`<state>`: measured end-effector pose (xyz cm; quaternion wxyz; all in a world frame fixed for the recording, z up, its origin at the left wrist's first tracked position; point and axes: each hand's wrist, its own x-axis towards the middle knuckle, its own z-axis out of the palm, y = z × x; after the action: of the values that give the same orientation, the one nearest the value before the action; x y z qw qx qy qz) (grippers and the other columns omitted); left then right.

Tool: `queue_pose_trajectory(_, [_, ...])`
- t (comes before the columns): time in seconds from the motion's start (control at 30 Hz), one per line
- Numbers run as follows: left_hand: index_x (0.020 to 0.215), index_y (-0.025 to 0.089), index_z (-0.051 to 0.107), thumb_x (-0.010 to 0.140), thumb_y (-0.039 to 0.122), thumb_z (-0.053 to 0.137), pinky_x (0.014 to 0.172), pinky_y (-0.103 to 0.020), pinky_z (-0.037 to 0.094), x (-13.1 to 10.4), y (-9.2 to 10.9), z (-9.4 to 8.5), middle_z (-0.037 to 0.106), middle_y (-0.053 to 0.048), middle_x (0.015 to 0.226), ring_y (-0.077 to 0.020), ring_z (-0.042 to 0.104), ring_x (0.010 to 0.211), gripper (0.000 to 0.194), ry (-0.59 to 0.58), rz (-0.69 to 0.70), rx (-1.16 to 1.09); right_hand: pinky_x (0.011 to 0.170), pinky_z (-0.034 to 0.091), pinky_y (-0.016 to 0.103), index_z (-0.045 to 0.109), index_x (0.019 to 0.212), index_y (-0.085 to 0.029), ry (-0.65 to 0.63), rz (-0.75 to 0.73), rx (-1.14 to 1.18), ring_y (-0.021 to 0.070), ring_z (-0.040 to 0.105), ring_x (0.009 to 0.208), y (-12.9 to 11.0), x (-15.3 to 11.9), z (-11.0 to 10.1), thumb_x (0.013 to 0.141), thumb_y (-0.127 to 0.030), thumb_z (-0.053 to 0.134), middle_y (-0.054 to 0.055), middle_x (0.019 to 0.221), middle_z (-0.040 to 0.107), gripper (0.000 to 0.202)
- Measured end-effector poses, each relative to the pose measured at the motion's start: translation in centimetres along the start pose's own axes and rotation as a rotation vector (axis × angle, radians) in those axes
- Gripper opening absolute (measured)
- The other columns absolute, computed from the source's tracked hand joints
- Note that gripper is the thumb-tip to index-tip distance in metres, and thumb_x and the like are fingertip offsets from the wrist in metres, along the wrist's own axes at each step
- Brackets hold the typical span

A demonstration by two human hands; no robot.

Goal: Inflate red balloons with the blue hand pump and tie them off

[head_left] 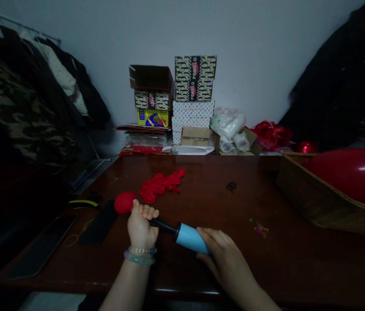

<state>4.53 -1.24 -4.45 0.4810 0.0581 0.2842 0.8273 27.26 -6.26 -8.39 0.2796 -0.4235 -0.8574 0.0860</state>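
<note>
A blue and black hand balloon pump lies slantwise between my two hands above the front of the table. My left hand, with two bracelets at its wrist, is wrapped round the black end and the neck of a small red balloon. The balloon bulges out beyond my thumb, partly filled. My right hand curls round the blue barrel's right end; its palm hides the rest of the pump. Just beyond my left hand lies a heap of flat red balloons.
Two dark phone-like slabs lie at left. A wicker basket at right holds a big red balloon. Small coloured bands and a black cord lie on the table. Stacked boxes stand behind.
</note>
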Motion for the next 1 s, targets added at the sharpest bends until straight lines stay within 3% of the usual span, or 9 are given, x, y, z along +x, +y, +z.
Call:
queue_pose_trajectory(0.23, [0.056, 0.019, 0.032, 0.093, 0.026, 0.048, 0.039, -0.02, 0.028, 0.8, 1.0, -0.4, 0.029, 0.008, 0.042, -0.0053, 0.027, 0.035, 0.041, 0.051, 0.002, -0.01, 0.094, 0.049, 0.041, 0.047, 0.134, -0.025, -0.049, -0.002, 0.024, 0.0232, 0.058, 0.108, 1.3, 0.1, -1.2, 0.082, -0.017, 0.066, 0.008, 0.124, 0.061, 0.056])
queue_pose_trajectory(0.6, [0.057, 0.019, 0.031, 0.089, 0.028, 0.056, 0.04, -0.02, 0.028, 0.2, -1.6, -0.7, 0.028, 0.009, 0.044, -0.0052, 0.027, 0.035, 0.041, 0.077, -0.016, -0.016, 0.09, 0.05, 0.043, 0.048, 0.133, -0.025, 0.012, -0.009, -0.066, 0.0242, 0.06, 0.102, 1.3, -0.2, -0.7, 0.081, -0.014, 0.064, 0.009, 0.12, 0.062, 0.055])
queue_pose_trajectory(0.83, [0.057, 0.018, 0.034, 0.085, 0.037, 0.062, 0.04, -0.021, 0.03, -1.8, -3.9, -0.1, 0.031, 0.008, 0.044, -0.0055, 0.028, 0.037, 0.044, 0.048, -0.037, 0.02, 0.087, 0.051, 0.046, 0.047, 0.133, -0.024, 0.035, -0.002, -0.03, 0.0264, 0.06, 0.101, 0.6, -0.4, 0.1, 0.083, -0.014, 0.062, 0.011, 0.119, 0.062, 0.053])
queue_pose_trajectory(1.0, [0.056, 0.019, 0.033, 0.083, 0.041, 0.063, 0.04, -0.021, 0.028, -1.9, -3.6, 0.3, 0.03, 0.008, 0.045, -0.0054, 0.028, 0.037, 0.046, 0.029, -0.022, 0.048, 0.088, 0.052, 0.044, 0.048, 0.132, -0.023, 0.053, -0.016, -0.027, 0.0258, 0.06, 0.103, 0.3, -0.3, 0.3, 0.081, -0.014, 0.065, 0.01, 0.119, 0.062, 0.055])
